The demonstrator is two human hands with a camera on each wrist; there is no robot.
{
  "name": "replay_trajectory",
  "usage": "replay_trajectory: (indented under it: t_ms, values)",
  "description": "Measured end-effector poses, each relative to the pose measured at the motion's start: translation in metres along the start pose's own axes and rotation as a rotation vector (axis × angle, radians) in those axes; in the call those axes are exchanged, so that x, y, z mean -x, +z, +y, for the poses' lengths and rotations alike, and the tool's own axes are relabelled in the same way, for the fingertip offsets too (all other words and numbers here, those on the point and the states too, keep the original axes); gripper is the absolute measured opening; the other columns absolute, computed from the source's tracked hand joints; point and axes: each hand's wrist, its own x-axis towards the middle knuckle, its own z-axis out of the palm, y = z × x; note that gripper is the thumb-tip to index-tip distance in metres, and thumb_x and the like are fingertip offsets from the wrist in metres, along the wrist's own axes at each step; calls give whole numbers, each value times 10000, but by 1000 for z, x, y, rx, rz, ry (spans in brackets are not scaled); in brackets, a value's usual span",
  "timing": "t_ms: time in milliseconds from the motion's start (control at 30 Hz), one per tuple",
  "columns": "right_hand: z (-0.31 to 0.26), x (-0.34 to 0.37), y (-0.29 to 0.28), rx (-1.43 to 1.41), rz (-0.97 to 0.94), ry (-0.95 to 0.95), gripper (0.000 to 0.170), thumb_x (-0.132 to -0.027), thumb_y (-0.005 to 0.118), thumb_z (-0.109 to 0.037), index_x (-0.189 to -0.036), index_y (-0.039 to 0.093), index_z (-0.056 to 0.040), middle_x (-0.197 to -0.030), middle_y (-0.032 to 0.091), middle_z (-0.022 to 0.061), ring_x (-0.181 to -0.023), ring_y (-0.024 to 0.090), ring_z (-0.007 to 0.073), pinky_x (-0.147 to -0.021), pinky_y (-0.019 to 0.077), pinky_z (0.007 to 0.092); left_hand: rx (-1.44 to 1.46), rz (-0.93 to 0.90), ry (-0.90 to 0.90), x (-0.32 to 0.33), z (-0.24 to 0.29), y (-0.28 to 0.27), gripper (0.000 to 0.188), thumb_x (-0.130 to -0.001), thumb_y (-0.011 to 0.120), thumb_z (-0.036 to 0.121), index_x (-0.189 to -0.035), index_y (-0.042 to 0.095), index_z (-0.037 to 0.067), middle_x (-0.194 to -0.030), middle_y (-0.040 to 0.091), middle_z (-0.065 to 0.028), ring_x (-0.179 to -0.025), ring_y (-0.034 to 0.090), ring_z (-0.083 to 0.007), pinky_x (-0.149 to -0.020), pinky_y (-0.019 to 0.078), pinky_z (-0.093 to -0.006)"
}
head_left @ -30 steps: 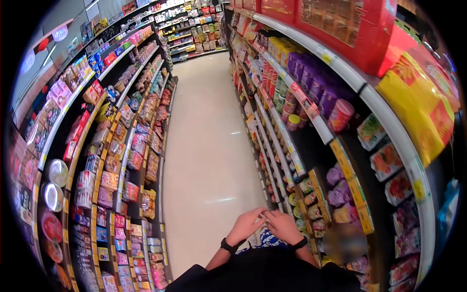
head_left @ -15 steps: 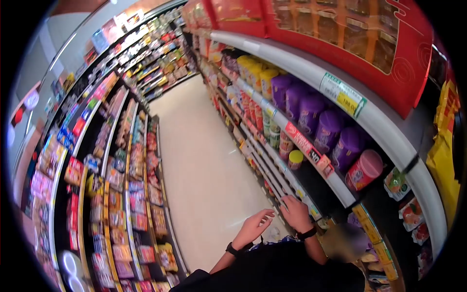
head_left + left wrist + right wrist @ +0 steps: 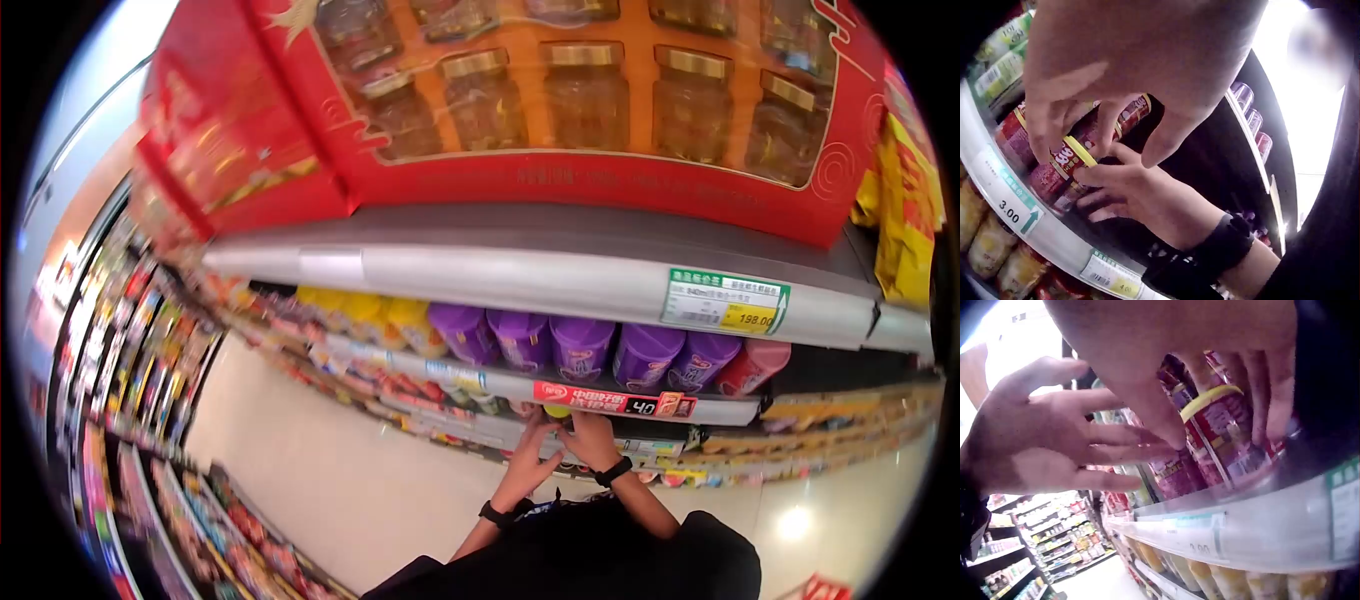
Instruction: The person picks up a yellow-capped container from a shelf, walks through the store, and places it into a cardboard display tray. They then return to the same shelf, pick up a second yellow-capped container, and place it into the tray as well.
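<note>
A red and purple can with a yellow lid (image 3: 1219,434) stands at the front of a shelf, beside similar cans (image 3: 1016,137). My right hand (image 3: 1197,337) reaches down over it, thumb on one side and fingers on the other, gripping it near the lid. My left hand (image 3: 1054,437) comes in from the left with its fingers extended toward the cans. In the left wrist view this left hand (image 3: 1141,62) hangs over the row, its fingertips close to the lid. Both hands (image 3: 592,440) overlap the shelf front in the head view, which hides most of the can.
Above are purple canisters (image 3: 582,345) and a pink one (image 3: 757,365) behind a red price strip (image 3: 610,398). Higher up, a red gift box of jars (image 3: 600,165) sits on a thick shelf edge (image 3: 500,275). Yellow-topped packs (image 3: 988,244) fill the level beneath. An aisle floor (image 3: 290,410) lies left.
My view has turned right, from along the aisle to the right-hand shelf. The hands, clasped at first, have separated and reached into the shelf, the right one taking hold of a can.
</note>
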Motion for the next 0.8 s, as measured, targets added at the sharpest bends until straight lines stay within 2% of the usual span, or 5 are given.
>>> replay_trajectory:
  t_ms: [167,233,267,500,800]
  values:
    - [0,-9,43,117,200,110,324,-800,770,-200,-1067,762,-16,-964,755,237,-927,728,457,-786,557,550,194,-307,57,-20,-23,-39,584,-952,788,86,-1496,576,103,-1748,326,-218,-1614,347,-410,-1247,417,-497]
    - [-11,0,41,137,191,281,379,-807,789,-254,-1117,757,-39,-972,753,233,-969,723,460,-786,555,551,124,-324,226,-22,-12,-53,546,-962,777,107,-1480,605,105,-1727,372,-227,-1603,357,-426,-1300,317,-541]
    - [-1,13,43,171,307,62,490,-815,824,-289,-1231,716,-54,-1089,742,228,-1016,718,457,-790,568,540,151,-382,355,-26,-1,-59,502,-964,764,116,-1451,642,114,-1708,413,-230,-1599,353,-448,-1301,296,-553]
    - [-116,58,7,261,610,350,598,-778,886,-257,-1308,668,-84,-1306,727,153,-1066,757,385,-864,625,446,201,-337,570,-30,18,-50,355,-893,737,15,-1245,724,56,-1500,622,-191,-1442,528,-444,-1212,411,-552]
    - [-171,171,-16,431,537,502,580,-788,845,-282,-1322,669,-136,-1270,712,105,-911,756,319,-760,609,418,95,-1179,443,-54,28,-15,757,-892,775,43,-1585,478,102,-1580,559,-192,-1469,554,-368,-1196,466,-446]
